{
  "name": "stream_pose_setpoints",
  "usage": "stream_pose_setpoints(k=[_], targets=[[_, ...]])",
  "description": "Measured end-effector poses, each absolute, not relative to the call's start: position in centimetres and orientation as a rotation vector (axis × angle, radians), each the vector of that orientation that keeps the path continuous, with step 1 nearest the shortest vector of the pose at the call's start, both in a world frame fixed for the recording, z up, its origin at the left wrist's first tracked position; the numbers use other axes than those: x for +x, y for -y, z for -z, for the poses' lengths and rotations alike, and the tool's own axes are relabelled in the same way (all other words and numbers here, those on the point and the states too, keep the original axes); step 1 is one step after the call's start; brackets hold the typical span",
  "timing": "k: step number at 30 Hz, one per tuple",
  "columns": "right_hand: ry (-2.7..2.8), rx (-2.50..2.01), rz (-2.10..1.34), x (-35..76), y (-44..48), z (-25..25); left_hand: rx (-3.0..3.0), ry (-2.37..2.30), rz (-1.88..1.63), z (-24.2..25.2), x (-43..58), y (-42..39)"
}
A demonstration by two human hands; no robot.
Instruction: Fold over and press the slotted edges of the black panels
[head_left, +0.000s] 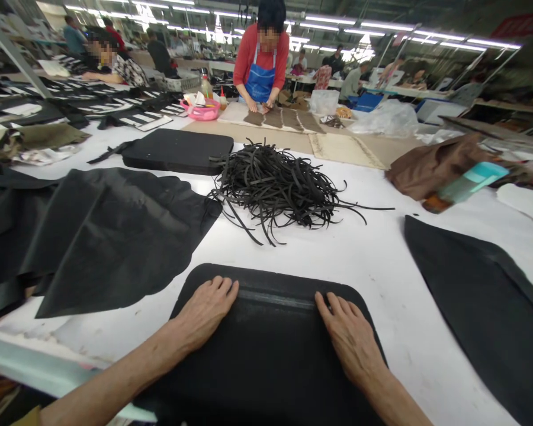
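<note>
A black padded panel with rounded corners (270, 355) lies in front of me on the white table. Across its far part runs a straight, shiny crease or seam. My left hand (208, 310) rests on the panel's far left part, palm down, fingertips by the left end of that line. Near the line's right end lies my right hand (349, 331), also palm down, its fingers stretched and slightly apart. Neither hand grips anything. Beyond the panel sits a tangled heap of thin black strips (279, 183).
Black sheet material (128, 236) spreads at the left, and another black sheet (484, 296) at the right. Behind are a stack of black panels (177, 148), a pink basket (202, 110) and a teal-capped bottle (466, 186). Across the table a person in a blue apron (260, 77) handles brown pieces.
</note>
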State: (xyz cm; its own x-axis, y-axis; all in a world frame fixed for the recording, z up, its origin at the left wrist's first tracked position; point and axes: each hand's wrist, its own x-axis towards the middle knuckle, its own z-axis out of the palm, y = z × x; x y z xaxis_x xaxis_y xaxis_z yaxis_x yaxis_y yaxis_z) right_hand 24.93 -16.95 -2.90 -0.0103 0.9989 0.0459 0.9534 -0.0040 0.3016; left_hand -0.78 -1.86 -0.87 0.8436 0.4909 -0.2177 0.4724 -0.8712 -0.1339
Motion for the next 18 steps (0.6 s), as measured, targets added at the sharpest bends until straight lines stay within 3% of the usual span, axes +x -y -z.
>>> stream_pose_setpoints(k=[4,7,13,18], targets=[[-1.955,2.224,-0.379,25.8,17.2,2.7,-2.947,0.991,-0.491,0.6,-3.0,1.1],[-1.846,2.385,-0.363,24.4,15.8,1.6,-2.936,1.112,-0.379,0.2,-2.7,2.1],[-2.143,2.396,0.025,20.6,10.1,0.9,-3.364,0.182,0.091,1.9,1.5,6.3],[-2.077,2.353,0.216,21.3,7.3,1.1,-3.384,0.15,0.204,3.9,2.9,6.5]])
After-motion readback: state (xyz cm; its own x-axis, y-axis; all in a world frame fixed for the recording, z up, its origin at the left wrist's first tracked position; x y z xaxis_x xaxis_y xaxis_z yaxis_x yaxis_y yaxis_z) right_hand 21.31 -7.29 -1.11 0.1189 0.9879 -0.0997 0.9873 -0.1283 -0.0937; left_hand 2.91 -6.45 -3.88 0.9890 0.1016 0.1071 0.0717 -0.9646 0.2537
